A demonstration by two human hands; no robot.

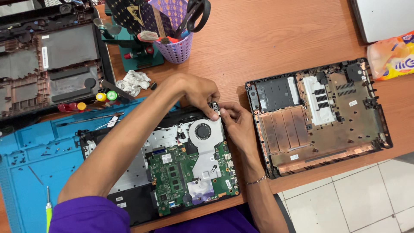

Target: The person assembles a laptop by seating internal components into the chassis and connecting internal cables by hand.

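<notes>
Purple sleeves frame the bottom edge, both forearms reaching up over an opened laptop lying on a blue mat on the wooden table. Left hand and right hand meet at the laptop's far edge, fingertips pinched together on a small part just above the round fan; what that part is cannot be told. A green board sits below the fan. To the right lies a removed bottom cover.
</notes>
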